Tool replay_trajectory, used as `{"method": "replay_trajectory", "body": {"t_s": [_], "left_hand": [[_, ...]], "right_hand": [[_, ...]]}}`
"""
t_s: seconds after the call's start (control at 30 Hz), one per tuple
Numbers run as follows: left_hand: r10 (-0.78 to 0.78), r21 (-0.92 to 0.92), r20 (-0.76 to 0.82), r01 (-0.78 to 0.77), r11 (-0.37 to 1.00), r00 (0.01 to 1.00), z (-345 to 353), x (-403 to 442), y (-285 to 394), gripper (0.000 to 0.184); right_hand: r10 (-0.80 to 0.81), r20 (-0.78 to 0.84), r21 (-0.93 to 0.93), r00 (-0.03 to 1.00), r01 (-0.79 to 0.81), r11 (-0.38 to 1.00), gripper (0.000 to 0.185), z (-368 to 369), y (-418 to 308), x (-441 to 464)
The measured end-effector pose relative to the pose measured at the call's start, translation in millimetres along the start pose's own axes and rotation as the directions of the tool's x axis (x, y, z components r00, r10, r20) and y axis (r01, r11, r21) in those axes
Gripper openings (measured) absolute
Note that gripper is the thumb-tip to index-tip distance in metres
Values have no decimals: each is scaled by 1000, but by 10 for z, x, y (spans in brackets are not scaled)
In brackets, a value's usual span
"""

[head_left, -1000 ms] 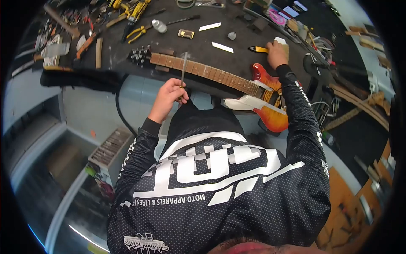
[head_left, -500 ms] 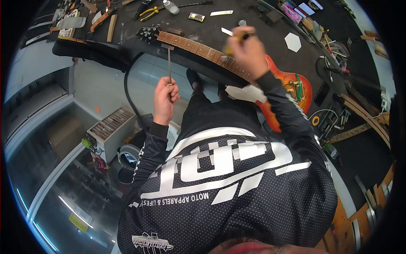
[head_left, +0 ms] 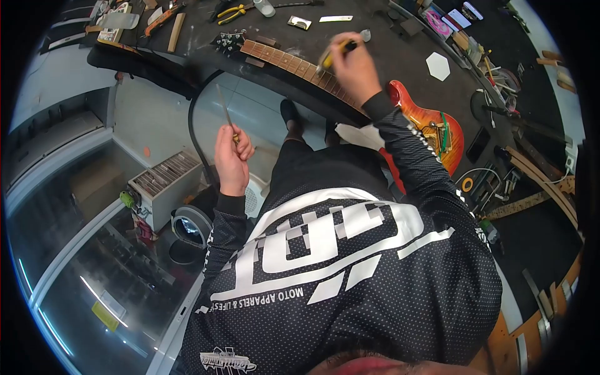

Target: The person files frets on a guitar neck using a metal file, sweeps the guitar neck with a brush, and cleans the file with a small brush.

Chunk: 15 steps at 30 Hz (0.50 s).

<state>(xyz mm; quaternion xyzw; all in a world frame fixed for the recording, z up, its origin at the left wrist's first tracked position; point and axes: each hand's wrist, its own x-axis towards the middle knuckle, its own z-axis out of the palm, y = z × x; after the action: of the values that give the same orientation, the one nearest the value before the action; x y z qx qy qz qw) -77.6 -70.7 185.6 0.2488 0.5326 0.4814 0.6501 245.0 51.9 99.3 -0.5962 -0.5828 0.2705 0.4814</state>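
My left hand (head_left: 233,156) is closed around a thin, straight metal-shafted tool (head_left: 223,106) with a yellowish handle end, which points up over the floor in front of the bench. Whether it is a screwdriver or a file, I cannot tell. Over the neck of an electric guitar, my right hand (head_left: 357,72) grips a yellow-and-black tool (head_left: 327,59); its kind is unclear. The fretboard (head_left: 281,59) lies along the bench's near edge, with the headstock (head_left: 229,42) at the left. The sunburst guitar body (head_left: 437,134) is to the right, partly behind my right sleeve.
On the dark workbench (head_left: 400,56) are yellow-handled pliers (head_left: 231,14), a small bottle (head_left: 265,7), a white blade (head_left: 336,19) and a white hexagon (head_left: 438,66). Wood strips and tools crowd the right side. A white box (head_left: 164,184) and a vacuum-like machine (head_left: 189,228) stand at lower left.
My left hand has drawn the thin tool down and left, away from the fretboard. My right hand has shifted slightly left, its yellow-and-black tool now lower over the neck. The view has shifted slightly.
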Motion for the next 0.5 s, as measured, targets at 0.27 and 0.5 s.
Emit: {"method": "replay_trajectory", "body": {"t_s": [0.27,0.5], "left_hand": [[159,291,107,-183,939,982,238,94,-185,21],[197,612,379,-405,680,904,881,199,-52,35]], "right_hand": [[285,72,578,956,-273,769,23,-385,-32,-88],[410,235,585,881,-465,664,24,-306,-583,-625]]}}
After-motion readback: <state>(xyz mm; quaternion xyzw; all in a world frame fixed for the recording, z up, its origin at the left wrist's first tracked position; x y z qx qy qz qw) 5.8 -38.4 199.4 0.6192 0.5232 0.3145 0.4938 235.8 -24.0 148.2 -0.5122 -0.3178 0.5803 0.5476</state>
